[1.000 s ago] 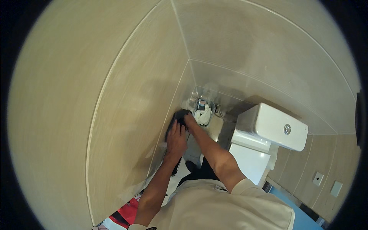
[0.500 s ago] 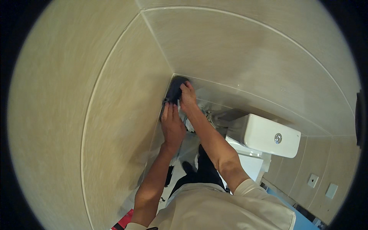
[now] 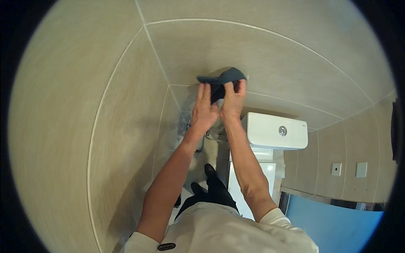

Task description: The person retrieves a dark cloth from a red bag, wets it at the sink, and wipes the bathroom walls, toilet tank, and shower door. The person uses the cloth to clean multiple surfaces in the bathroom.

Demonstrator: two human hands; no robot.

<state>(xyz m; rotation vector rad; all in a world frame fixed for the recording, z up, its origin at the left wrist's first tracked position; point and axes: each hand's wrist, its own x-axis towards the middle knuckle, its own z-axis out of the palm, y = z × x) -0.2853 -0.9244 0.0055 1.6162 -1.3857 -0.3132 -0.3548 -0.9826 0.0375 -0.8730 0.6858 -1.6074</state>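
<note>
A dark blue-grey cloth (image 3: 230,76) is held up against the tiled back wall (image 3: 261,55), a little right of the corner. My left hand (image 3: 204,113) has its fingers pointing upward under the cloth's left end, holding it there. At the other end, the fingers of my right hand (image 3: 233,103) close on the cloth from below. Part of the cloth sags in a fold between my two hands. The fingertips behind it are partly hidden.
A white toilet cistern (image 3: 276,130) with a round chrome button stands to the right, above the white toilet lid (image 3: 249,183). Pale tiles cover the left wall (image 3: 126,118). Hoses (image 3: 215,137) run low behind my forearms. Two white wall plates (image 3: 361,169) and a blue surface (image 3: 333,223) are at the right.
Both hands have carried the cloth from the corner by the left wall to the right along the back wall. The view has shifted, and the cistern appears further left and higher.
</note>
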